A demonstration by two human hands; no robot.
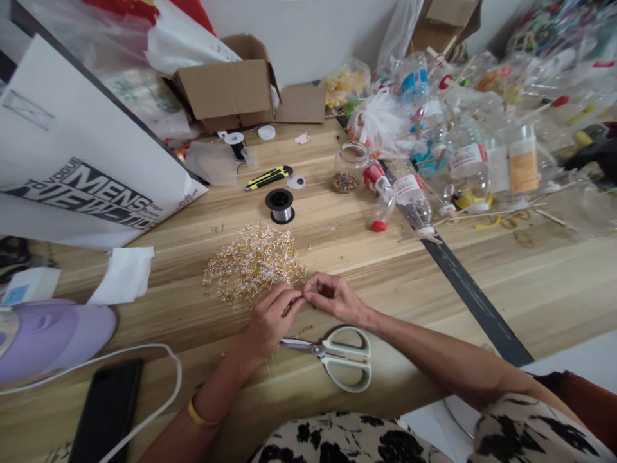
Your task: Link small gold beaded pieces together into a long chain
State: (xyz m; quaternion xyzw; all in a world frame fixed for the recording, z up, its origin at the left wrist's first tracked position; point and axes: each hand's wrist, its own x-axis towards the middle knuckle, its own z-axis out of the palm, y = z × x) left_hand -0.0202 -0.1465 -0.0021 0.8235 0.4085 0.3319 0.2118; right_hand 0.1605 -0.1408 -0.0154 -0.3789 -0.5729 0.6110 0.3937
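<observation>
My left hand (274,316) and my right hand (334,297) meet at the fingertips over the wooden table, both in a pinch. Whatever lies between the fingertips is too small to make out. Just beyond my left hand spreads a pile of small gold and clear beads or findings (255,260). Under my hands lie scissors (344,357) with pale handles, their blades pointing left. A short gold chain-like strand (303,332) rests beside the blades. Farther back stands a spool of thin clear or silvery line (279,207).
Behind the spool lie a yellow-black utility knife (268,178) and a white disc (296,182). A jar of beads (348,168) and plastic bottles (409,196) crowd the back right. At left are a white box (81,154), a purple device (58,337) and a phone (107,411).
</observation>
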